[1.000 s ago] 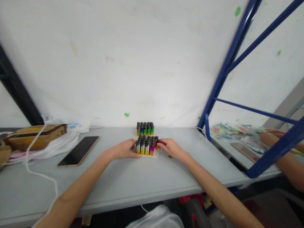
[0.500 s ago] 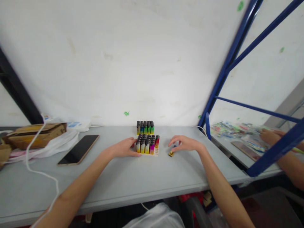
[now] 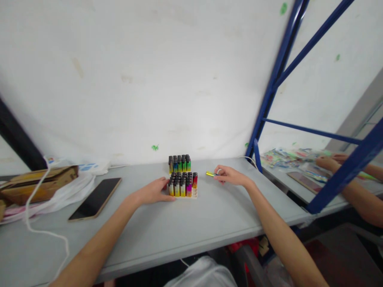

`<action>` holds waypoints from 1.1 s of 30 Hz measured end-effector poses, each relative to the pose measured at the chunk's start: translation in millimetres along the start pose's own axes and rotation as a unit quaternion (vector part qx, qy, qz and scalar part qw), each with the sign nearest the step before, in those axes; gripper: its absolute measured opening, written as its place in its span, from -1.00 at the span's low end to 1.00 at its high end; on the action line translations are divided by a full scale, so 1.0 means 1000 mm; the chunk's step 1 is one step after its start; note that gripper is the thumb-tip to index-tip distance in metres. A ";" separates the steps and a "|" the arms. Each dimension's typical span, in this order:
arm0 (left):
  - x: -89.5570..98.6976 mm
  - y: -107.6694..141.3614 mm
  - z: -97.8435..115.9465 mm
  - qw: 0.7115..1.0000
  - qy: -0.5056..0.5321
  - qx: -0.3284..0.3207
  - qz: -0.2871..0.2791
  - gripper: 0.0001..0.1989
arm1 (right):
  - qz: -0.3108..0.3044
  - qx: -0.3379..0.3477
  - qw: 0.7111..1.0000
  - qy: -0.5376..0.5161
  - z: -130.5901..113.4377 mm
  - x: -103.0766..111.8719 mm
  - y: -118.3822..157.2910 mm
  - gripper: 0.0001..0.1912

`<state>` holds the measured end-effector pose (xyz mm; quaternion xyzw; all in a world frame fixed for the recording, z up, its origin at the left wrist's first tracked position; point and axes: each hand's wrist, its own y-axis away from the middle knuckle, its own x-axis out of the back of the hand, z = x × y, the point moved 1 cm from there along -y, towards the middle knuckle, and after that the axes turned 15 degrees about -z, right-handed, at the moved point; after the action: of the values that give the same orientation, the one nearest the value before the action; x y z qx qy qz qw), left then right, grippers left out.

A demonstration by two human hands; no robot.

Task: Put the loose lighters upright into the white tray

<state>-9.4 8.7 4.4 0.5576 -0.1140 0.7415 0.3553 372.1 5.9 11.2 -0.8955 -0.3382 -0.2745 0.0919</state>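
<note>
Several upright lighters with black tops stand in rows in a white tray, whose right column shows bare slots at the front. My left hand rests at the tray's left side, thumb and fingers apart against its edge. Right of the tray, my right hand pinches a yellow lighter, which lies nearly level and points left. Behind the tray stands a second block of lighters, green, blue and yellow.
A phone lies on the left of the grey table, near a cardboard box, plastic bags and a white cable. Blue frame bars rise at the right. Beyond them are another person's hands and a second phone.
My right hand has picked up the yellow lighter from the table and turned it to point left. The head view has shifted slightly. My left hand remains at the tray.
</note>
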 end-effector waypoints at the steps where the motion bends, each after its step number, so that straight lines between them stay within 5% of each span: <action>1: 0.000 0.000 0.000 1.000 -0.002 0.001 -0.002 -0.38 | 0.024 0.014 1.000 -0.010 -0.003 -0.001 -0.002 -0.52; 8: -0.001 0.000 -0.002 1.000 0.003 -0.003 0.003 -0.40 | 0.191 0.072 0.955 -0.215 -0.021 -0.016 -0.022 -0.47; 14: -0.002 0.000 -0.003 1.000 0.003 -0.002 0.012 -0.39 | 0.147 0.081 0.931 -0.323 -0.024 -0.039 -0.032 -0.46; 17: -0.002 0.000 -0.003 1.000 0.005 -0.008 0.011 -0.40 | 0.150 0.062 0.941 -0.296 -0.025 -0.048 -0.038 -0.49; 26: -0.003 -0.002 -0.005 1.000 -0.006 -0.007 0.007 -0.38 | 0.300 0.012 0.953 -0.035 -0.017 -0.058 -0.045 -0.48; 33: -0.001 -0.001 -0.002 1.000 0.004 -0.005 0.009 -0.40 | 0.282 0.013 0.959 -0.001 -0.016 -0.064 -0.049 -0.59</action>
<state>-10.3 9.9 2.2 0.5517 -0.1214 0.7466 0.3516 293.3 1.6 -12.3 -0.9534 -0.0752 -0.2324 0.1768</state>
